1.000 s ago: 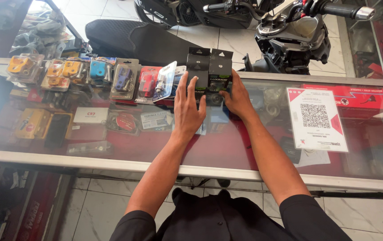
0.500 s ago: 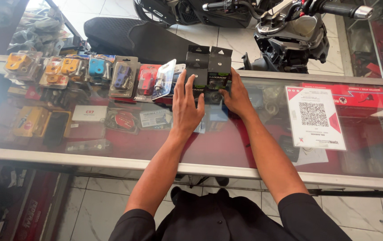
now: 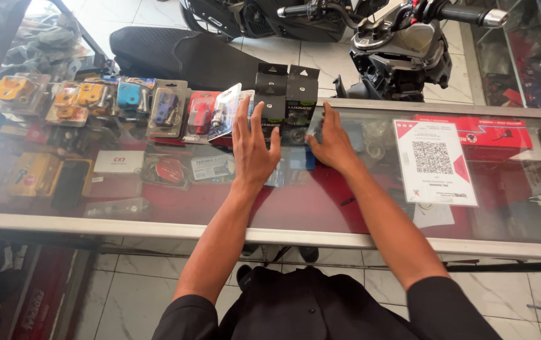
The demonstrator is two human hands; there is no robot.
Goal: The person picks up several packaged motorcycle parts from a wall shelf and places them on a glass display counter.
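Note:
Two black hanging packages point(image 3: 287, 101) stand side by side at the far edge of a glass counter point(image 3: 157, 208). My left hand point(image 3: 255, 148) hovers flat over the glass just left of them, fingers spread and holding nothing. My right hand point(image 3: 331, 146) rests on the glass at their lower right, and its fingertips touch the base of the right package. Both forearms reach out across the counter from black sleeves.
A row of coloured blister packs point(image 3: 125, 104) leans along the far edge on the left. A white and red code card point(image 3: 434, 162) lies on the glass at the right. Small boxed parts show under the glass. A motorcycle point(image 3: 396, 44) stands behind the counter.
My left hand has slid a little left off the black packages and spread its fingers. My right hand has stayed at the packages' lower right.

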